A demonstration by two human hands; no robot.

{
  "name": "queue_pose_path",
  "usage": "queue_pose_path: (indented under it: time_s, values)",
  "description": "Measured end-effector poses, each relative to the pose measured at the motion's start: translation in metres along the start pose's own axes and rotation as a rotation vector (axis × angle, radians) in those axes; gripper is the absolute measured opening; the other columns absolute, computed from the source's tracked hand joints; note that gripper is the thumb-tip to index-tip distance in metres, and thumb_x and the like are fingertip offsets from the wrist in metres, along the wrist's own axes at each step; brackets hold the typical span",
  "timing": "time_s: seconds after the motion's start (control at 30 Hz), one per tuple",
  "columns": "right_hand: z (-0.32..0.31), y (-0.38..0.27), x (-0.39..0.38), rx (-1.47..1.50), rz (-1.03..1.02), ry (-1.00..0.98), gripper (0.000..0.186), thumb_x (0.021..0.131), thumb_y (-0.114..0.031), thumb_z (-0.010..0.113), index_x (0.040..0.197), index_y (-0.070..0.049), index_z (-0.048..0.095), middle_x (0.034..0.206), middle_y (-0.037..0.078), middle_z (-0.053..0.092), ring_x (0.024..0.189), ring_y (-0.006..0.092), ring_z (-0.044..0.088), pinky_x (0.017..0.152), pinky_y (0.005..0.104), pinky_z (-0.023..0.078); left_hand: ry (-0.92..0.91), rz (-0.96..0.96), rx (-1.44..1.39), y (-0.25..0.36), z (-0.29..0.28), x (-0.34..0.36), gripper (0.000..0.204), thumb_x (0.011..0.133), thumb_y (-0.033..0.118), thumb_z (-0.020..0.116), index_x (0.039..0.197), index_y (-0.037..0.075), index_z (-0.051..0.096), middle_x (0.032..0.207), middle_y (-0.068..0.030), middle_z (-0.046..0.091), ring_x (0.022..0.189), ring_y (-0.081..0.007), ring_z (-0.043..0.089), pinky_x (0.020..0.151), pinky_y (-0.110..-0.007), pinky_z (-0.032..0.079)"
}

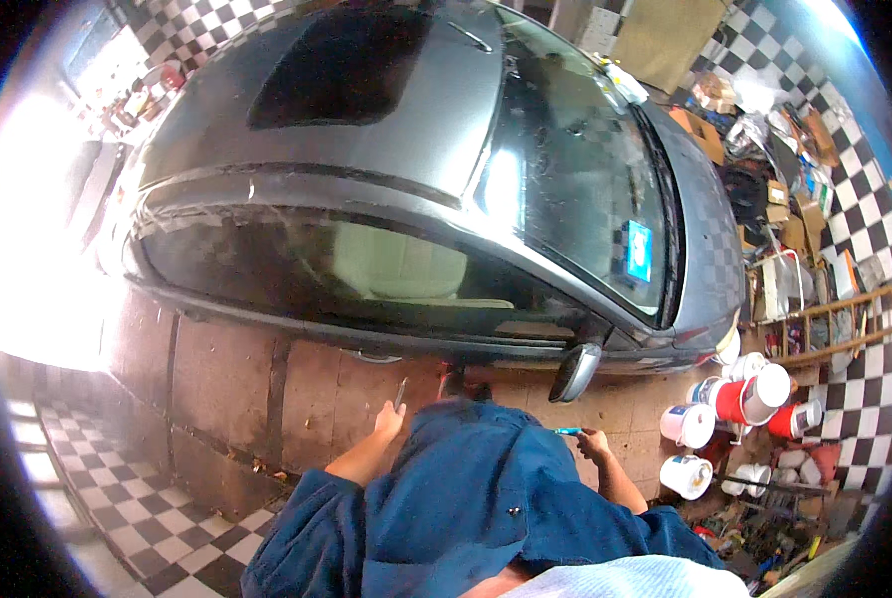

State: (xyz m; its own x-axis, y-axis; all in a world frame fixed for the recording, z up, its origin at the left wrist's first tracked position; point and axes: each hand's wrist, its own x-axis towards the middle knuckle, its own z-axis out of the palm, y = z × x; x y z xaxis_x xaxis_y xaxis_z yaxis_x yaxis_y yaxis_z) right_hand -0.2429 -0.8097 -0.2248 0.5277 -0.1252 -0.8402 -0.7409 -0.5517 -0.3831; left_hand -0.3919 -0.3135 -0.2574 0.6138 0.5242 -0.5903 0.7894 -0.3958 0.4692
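My left hand (390,420) is closed around a slim metallic tool (402,391) that points up toward the car's side; its exact kind is too small to make out. In my right hand (593,445), also closed, is a thin light-blue tool (567,432) pointing left across my front; I cannot tell its kind either. Both hands are held apart, on either side of my dark blue work clothes. Just ahead stands a grey car (416,189), with its door handle (371,356) beyond my left hand and its side mirror (575,373) beyond my right. Neither hand touches the car.
White and red buckets (687,426) cluster on the right near the car's front. Behind them a wooden ladder (835,324) lies by a heap of cardboard and scrap (790,199) along the chequered wall. Mixed clutter (765,533) fills the lower right. Reddish floor tiles (226,389) run beside the car.
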Motion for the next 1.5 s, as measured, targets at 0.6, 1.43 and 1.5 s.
queue_pose_path:
  time_s: [0.6, 1.43, 1.5]
  values:
    - [0.01, -0.005, -0.012, 0.012, -0.014, -0.084, 0.023, 0.079, -0.026, 0.062, 0.087, -0.005, 0.065, 0.06, 0.005, 0.055, 0.047, 0.0132, 0.05, 0.038, 0.0276, 0.039, -0.078, -0.016, -0.426, 0.0, -0.002, 0.003, 0.013, 0.088, 0.018, 0.052, 0.078, 0.008, 0.053, 0.063, -0.0019, 0.052, 0.055, -0.013, 0.048, 0.048, -0.029, 0.039]
    - [-0.008, -0.086, 0.024, -0.493, -0.429, -0.274, 0.015, 0.081, -0.021, 0.058, 0.084, -0.007, 0.061, 0.061, 0.004, 0.054, 0.045, 0.0115, 0.048, 0.038, 0.0264, 0.04, -0.034, -0.153, -0.409, -0.036, 0.017, -0.046, 0.063, 0.067, 0.064, 0.061, 0.074, 0.002, 0.065, 0.072, -0.0142, 0.065, 0.07, -0.0274, 0.064, 0.064, -0.038, 0.048]
    - [-0.005, -0.099, 0.016, -0.578, -0.48, -0.291, 0.014, 0.079, -0.021, 0.058, 0.08, -0.008, 0.061, 0.061, 0.003, 0.054, 0.046, 0.0117, 0.048, 0.038, 0.0269, 0.041, -0.023, -0.174, -0.399, -0.04, 0.018, -0.049, 0.063, 0.067, 0.064, 0.061, 0.075, 0.002, 0.065, 0.073, -0.0151, 0.065, 0.071, -0.0287, 0.064, 0.065, -0.039, 0.048]
